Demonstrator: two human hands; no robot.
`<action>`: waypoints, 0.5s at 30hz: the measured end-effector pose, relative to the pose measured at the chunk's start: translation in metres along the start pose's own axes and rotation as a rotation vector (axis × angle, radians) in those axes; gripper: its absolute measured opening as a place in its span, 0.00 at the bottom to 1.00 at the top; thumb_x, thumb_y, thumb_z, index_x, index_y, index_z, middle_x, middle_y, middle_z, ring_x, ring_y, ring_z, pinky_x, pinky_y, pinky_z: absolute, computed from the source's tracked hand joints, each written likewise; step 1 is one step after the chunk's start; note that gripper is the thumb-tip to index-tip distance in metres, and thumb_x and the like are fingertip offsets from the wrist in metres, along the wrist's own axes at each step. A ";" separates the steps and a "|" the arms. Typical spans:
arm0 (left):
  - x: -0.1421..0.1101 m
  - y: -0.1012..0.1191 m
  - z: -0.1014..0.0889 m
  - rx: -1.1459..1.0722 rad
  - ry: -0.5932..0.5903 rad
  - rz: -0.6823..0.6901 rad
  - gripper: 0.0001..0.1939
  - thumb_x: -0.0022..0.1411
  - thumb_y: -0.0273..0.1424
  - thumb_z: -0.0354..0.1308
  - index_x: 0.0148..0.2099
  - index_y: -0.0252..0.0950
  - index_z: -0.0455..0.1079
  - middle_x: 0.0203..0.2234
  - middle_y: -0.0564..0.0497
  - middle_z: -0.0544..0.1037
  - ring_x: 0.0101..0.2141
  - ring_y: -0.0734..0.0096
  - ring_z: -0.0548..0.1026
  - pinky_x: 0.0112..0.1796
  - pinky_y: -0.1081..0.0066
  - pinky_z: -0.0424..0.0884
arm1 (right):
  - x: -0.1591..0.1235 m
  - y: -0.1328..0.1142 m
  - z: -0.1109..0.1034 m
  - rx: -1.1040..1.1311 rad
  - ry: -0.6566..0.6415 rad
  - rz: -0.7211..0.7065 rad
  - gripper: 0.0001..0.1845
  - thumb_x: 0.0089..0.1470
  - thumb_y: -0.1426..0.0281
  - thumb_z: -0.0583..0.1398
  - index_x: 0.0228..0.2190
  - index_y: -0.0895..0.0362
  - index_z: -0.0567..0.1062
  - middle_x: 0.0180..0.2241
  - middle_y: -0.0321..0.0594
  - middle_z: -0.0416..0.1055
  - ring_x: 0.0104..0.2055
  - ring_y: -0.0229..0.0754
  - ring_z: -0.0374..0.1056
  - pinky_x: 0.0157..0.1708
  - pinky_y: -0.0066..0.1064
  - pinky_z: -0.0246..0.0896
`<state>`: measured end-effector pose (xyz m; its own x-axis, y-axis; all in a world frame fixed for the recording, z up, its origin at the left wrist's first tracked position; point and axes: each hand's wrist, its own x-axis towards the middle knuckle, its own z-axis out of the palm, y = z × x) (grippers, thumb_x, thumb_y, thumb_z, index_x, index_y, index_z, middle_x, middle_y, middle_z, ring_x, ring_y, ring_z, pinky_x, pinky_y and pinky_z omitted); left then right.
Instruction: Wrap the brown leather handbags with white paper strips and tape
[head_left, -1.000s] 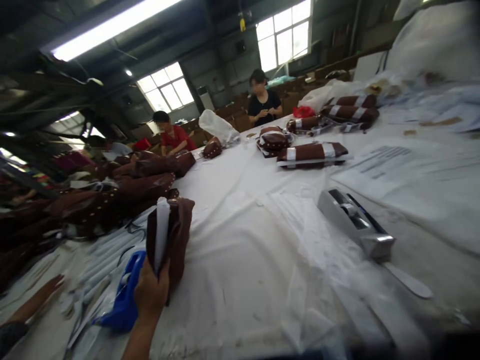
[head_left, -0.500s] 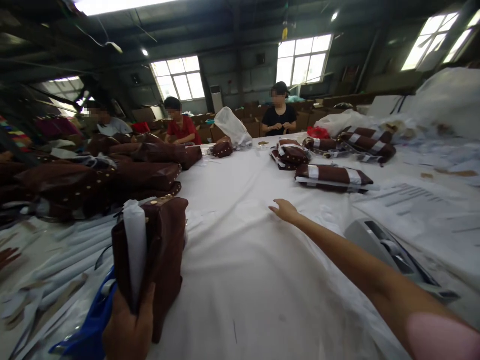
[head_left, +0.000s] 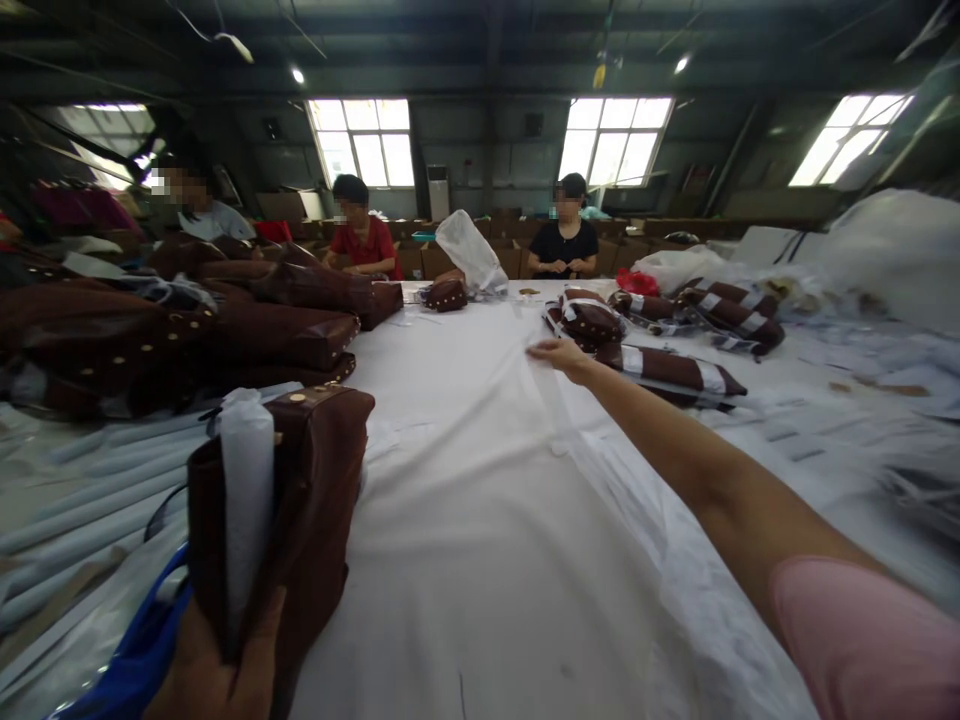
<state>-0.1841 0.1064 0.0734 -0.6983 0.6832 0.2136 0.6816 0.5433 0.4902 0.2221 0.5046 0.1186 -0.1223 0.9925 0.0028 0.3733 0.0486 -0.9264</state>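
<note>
My left hand (head_left: 225, 655) grips the lower end of a dark brown leather handbag (head_left: 319, 480), which stands on end at the left front. A white wrapped strip (head_left: 247, 490) shows in the fold along the bag's side, and gold studs sit at its top. Stretched out over the white table, my right hand (head_left: 562, 358) pinches the edge of a thin translucent plastic bag (head_left: 551, 410). That plastic trails from the fingers toward a crumpled stack of clear plastic (head_left: 645, 540) beneath my forearm.
Brown studded bags (head_left: 277, 340) are heaped at the left. White wrapped strips (head_left: 105, 500) and something blue (head_left: 142, 630) lie below them. Paper-banded brown bags (head_left: 667, 368) rest beyond my right hand. Several people, one in black (head_left: 564, 245), are at the far side.
My right hand has moved forward and closed on the plastic, lifting its edge. My left hand still holds the handbag, slightly farther left in view. The camera has levelled.
</note>
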 end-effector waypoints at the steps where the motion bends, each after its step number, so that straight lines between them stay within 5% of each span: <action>1: 0.000 0.003 -0.001 -0.002 0.000 0.000 0.43 0.60 0.59 0.45 0.67 0.36 0.57 0.49 0.37 0.76 0.47 0.37 0.76 0.41 0.49 0.74 | 0.000 -0.016 -0.008 0.069 0.020 -0.050 0.22 0.46 0.55 0.71 0.35 0.59 0.79 0.37 0.43 0.79 0.39 0.40 0.75 0.41 0.31 0.70; 9: -0.001 0.018 -0.003 -0.041 -0.024 0.069 0.45 0.60 0.59 0.41 0.67 0.31 0.56 0.54 0.32 0.74 0.49 0.34 0.74 0.45 0.47 0.72 | -0.064 -0.135 -0.085 0.547 0.021 -0.409 0.19 0.50 0.73 0.69 0.45 0.50 0.75 0.45 0.37 0.79 0.48 0.41 0.75 0.47 0.34 0.72; 12: -0.006 0.025 -0.004 -0.065 0.015 0.134 0.42 0.62 0.56 0.43 0.68 0.32 0.54 0.56 0.33 0.72 0.50 0.35 0.74 0.46 0.48 0.71 | -0.113 -0.132 -0.091 0.559 -0.056 -0.378 0.24 0.47 0.75 0.70 0.47 0.49 0.75 0.47 0.37 0.79 0.50 0.42 0.74 0.51 0.36 0.70; 15: -0.016 0.034 -0.009 -0.084 0.038 0.174 0.40 0.64 0.53 0.44 0.69 0.31 0.53 0.58 0.33 0.70 0.53 0.37 0.72 0.48 0.50 0.70 | -0.172 -0.083 -0.067 0.519 -0.127 -0.268 0.23 0.46 0.68 0.71 0.46 0.49 0.77 0.48 0.39 0.78 0.53 0.46 0.73 0.57 0.42 0.65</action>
<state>-0.1517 0.1101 0.0943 -0.5801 0.7437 0.3323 0.7732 0.3746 0.5117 0.2738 0.3377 0.2204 -0.2711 0.9305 0.2463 -0.1798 0.2024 -0.9626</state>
